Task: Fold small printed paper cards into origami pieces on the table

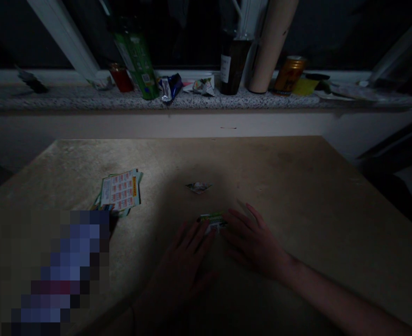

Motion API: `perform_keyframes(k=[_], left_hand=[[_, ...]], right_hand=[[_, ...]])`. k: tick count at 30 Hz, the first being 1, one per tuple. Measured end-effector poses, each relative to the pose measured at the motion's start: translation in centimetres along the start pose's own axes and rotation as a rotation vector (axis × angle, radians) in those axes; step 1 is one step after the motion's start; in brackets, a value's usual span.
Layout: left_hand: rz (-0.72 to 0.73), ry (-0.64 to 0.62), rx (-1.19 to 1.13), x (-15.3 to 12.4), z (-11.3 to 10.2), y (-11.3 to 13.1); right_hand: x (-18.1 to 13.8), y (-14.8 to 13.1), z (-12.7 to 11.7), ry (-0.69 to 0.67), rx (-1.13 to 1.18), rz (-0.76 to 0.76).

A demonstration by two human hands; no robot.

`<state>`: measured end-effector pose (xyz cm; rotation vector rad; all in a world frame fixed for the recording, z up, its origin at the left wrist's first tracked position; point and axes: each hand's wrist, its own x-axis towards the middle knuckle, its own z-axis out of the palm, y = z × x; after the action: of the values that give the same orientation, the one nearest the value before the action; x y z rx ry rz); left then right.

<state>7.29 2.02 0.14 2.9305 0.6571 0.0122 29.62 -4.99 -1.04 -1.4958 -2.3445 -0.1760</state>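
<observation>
A small printed card (pixel 212 218), green along its top edge, lies on the table between my hands, partly covered by fingers. My left hand (pixel 183 261) rests with outstretched fingers at the card's left side. From the right, my right hand (pixel 253 242) reaches over the card's other side, its fingers spread. Neither hand is closed around it. Just beyond the card sits a small folded paper triangle (pixel 199 187), its point toward me. A pile of printed cards (pixel 120 190) with a calendar-like grid on top lies to the left.
A pixelated blue patch (pixel 74 261) covers something at lower left. Behind the table (pixel 279 163), the speckled windowsill (pixel 192 100) bears a green can (pixel 139 70), a dark cup (pixel 232 70), a cardboard tube (pixel 271 46), an orange can (pixel 289 74) and crumpled wrappers (pixel 170 87).
</observation>
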Motion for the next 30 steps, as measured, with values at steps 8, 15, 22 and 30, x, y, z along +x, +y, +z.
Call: perform_keyframes(k=[8, 15, 22, 30], left_hand=[[-0.003, -0.005, -0.027, -0.07, 0.31, 0.08], [-0.002, 0.032, -0.028, -0.15, 0.38, 0.18], [-0.002, -0.002, -0.033, -0.13, 0.24, 0.14], [-0.022, -0.044, -0.039, -0.08, 0.05, 0.15]], right_hand=[[0.09, -0.35, 0.55, -0.011, -0.017, -0.011], [0.30, -0.57, 0.27, -0.022, 0.018, -0.022], [0.37, -0.67, 0.36, 0.009, 0.024, 0.015], [-0.12, -0.49, 0.40, 0.026, 0.030, 0.055]])
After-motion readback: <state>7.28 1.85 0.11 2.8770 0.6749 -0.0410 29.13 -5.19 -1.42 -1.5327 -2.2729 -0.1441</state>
